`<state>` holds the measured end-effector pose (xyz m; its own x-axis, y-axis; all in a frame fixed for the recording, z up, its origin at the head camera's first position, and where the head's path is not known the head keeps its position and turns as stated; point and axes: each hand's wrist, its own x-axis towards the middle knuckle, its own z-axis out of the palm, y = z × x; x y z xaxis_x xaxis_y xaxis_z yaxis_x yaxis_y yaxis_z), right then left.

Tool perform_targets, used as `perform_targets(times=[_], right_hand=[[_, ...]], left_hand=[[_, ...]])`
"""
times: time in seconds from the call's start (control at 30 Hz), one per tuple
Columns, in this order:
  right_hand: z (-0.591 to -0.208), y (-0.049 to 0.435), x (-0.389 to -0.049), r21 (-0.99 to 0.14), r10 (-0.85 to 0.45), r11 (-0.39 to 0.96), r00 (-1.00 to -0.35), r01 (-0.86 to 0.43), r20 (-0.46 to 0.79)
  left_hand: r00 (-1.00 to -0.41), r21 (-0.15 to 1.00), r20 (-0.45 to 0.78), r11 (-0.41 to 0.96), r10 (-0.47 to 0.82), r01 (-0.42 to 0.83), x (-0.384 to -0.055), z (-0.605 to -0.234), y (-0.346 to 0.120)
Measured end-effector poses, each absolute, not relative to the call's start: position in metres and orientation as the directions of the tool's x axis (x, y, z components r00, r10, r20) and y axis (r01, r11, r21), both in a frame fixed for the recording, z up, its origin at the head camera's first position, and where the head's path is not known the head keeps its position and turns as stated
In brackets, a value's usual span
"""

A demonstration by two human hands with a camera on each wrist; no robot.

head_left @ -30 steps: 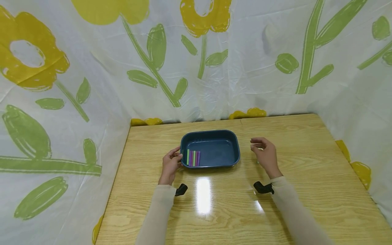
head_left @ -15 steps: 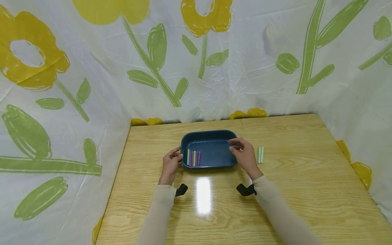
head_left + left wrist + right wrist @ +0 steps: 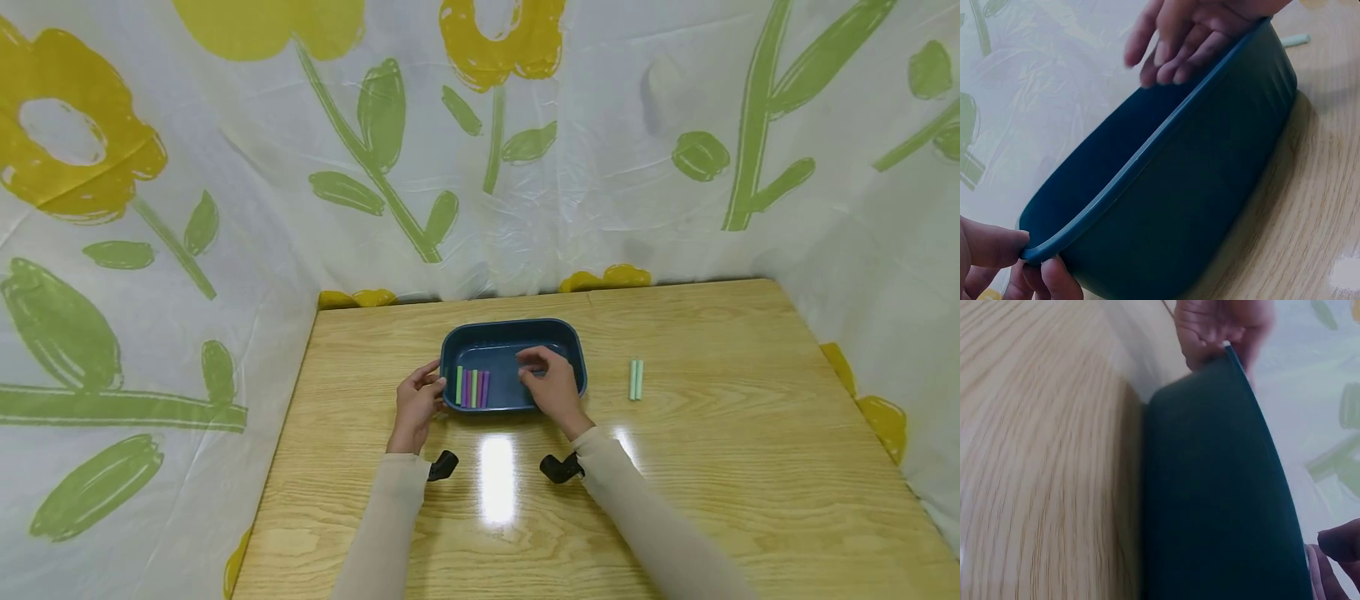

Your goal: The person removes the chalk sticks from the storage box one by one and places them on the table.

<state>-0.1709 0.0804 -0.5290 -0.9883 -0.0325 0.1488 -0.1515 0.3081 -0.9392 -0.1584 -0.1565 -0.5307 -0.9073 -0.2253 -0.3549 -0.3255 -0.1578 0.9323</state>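
Note:
My left hand (image 3: pixel 417 404) grips the left end of a dark blue plastic tray (image 3: pixel 525 408); in the left wrist view its thumb (image 3: pixel 997 244) lies on the rim and the fingers are under it. Several green and purple chalk sticks (image 3: pixel 472 388) lie side by side at the tray's left end. Over the right half of the tray's inside is my right hand (image 3: pixel 553 385), thumb and index finger bent and apart, with nothing seen between them. Its fingers (image 3: pixel 1166 44) hang down over the far part of the tray in the left wrist view.
Two pale green chalk sticks (image 3: pixel 636 380) lie on the wooden table (image 3: pixel 712 467), right of the tray. A white flower-print curtain (image 3: pixel 600 167) stands behind the table and along both sides.
My right hand has moved left from beside the two pale green chalk sticks, across the tray's right rim, to over its inside. My left hand and the tray have stayed in place.

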Motion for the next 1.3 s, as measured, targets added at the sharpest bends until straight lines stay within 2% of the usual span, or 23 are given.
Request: perform_targets(times=[0.8, 1.3], right_hand=[[-0.533, 0.027, -0.181, -0.922, -0.056, 0.355, -0.989, -0.151, 0.14], [-0.533, 0.013, -0.189, -0.876, -0.133, 0.48, -0.991, -0.042, -0.025]], left_hand=[[-0.915, 0.935, -0.345, -0.161, -0.21, -0.315, -0.157, -0.53, -0.157], [-0.911, 0.932, -0.355, -0.153, -0.212, -0.328, -0.158, -0.53, -0.157]])
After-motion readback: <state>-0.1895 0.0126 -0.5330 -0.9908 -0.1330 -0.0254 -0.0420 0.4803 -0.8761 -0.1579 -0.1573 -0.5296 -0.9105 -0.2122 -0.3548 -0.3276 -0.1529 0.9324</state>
